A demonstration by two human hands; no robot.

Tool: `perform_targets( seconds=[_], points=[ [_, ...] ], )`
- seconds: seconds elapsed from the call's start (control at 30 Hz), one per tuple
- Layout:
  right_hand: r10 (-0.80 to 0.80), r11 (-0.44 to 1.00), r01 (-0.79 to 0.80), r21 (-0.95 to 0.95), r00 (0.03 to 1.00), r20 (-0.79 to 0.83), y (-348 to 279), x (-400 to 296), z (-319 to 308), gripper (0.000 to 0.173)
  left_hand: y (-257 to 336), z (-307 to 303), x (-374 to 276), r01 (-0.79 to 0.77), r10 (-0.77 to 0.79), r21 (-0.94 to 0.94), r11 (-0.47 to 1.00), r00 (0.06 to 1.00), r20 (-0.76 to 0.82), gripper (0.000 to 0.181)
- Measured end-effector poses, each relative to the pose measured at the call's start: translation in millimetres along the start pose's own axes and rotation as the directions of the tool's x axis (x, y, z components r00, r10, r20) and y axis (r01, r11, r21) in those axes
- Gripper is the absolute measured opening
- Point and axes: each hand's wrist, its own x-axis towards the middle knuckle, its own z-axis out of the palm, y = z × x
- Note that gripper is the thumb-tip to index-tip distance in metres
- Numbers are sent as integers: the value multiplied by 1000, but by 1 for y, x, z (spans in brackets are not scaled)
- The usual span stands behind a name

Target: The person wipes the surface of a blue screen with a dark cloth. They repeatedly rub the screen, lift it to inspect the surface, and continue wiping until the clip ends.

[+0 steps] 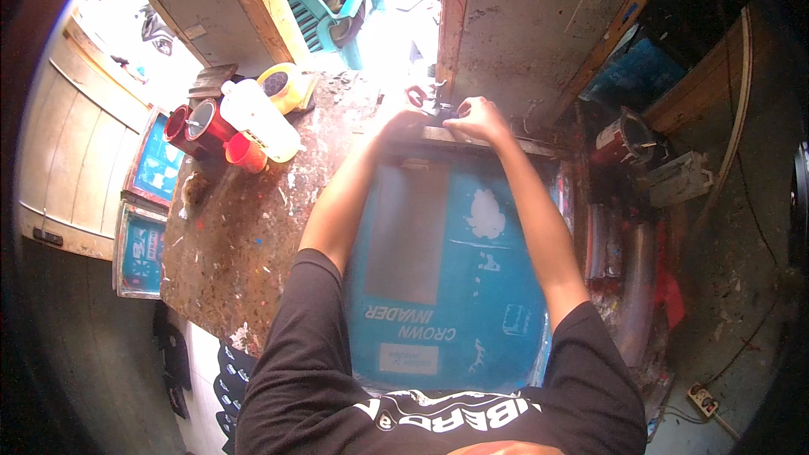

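A large blue-green silk-screen printing frame [404,335] lies flat before me, its mesh bearing stencilled lettering and shapes. Both my arms reach over it to its far wooden bar. There, a small dark metal clamp [447,112] sits between my hands. My right hand [483,119] pinches at the clamp's right side with thumb and fingers. My left hand [404,115] is at the clamp's left side, washed out by glare, so its grip is unclear. A red ring-shaped piece [415,96] shows just above the left fingers.
On the stained wooden table [253,246] at left stand a white plastic jug [259,120], a red cup [245,153], paint cans [208,120] and a yellow container [278,82]. Smaller screens [142,249] lean beyond its left edge. A paint can [622,139] stands right. Someone sits outside on a teal chair [328,16].
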Motion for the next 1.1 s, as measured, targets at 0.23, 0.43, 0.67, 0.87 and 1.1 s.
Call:
perform_targets(
  seconds=[0.23, 0.43, 0.67, 0.87, 1.1],
  points=[
    [12, 986, 3, 169, 996, -88, 10, -6, 6, 63, -21, -3, 10, -216, 217, 119, 969, 976, 9, 41],
    [-29, 992, 30, 125, 1000, -12, 23, 17, 10, 42, -13, -10, 4, -350, 388, 240, 906, 912, -135, 40],
    [37, 801, -50, 597, 999, 33, 24, 2, -37, 24, 62, 11, 4, -338, 359, 165, 927, 925, -126, 38],
    [-6, 724, -21, 690, 999, 37, 3, -40, -65, 37, 104, 20, -5, -254, 256, 101, 962, 967, -6, 30],
    [-126, 555, 3, 832, 989, 80, 4, -60, -53, 50, 55, 4, 4, -151, 175, -411, 899, 984, 22, 36]
  ],
)
